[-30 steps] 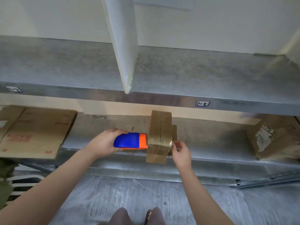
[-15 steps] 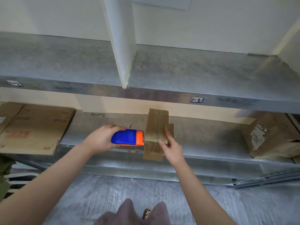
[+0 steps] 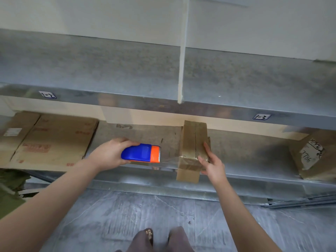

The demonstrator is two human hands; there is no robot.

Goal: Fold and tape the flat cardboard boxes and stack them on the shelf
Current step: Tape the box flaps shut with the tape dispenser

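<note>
I see left hand (image 3: 109, 153) gripping dispenser (image 3: 140, 153), now pulled left off box (image 3: 192, 140); tape (image 3: 170, 158) stretches between. Right hand (image 3: 212, 164) flat, fingers pressing box at shelf (image 3: 254, 160) edge. Strip laid, I judge; cut next.

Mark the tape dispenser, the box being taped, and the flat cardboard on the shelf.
tape dispenser (image 3: 136, 152): head view, blue body.
box (image 3: 189, 142): head view, top face left of seam.
flat cardboard (image 3: 58, 140): head view, top sheet's middle.

One shelf-edge tag (image 3: 47, 94) reads "1-2", another tag (image 3: 261, 116) "1-3"; the sticker (image 3: 311, 155) on the right box (image 3: 329, 161) shows "7786".
</note>
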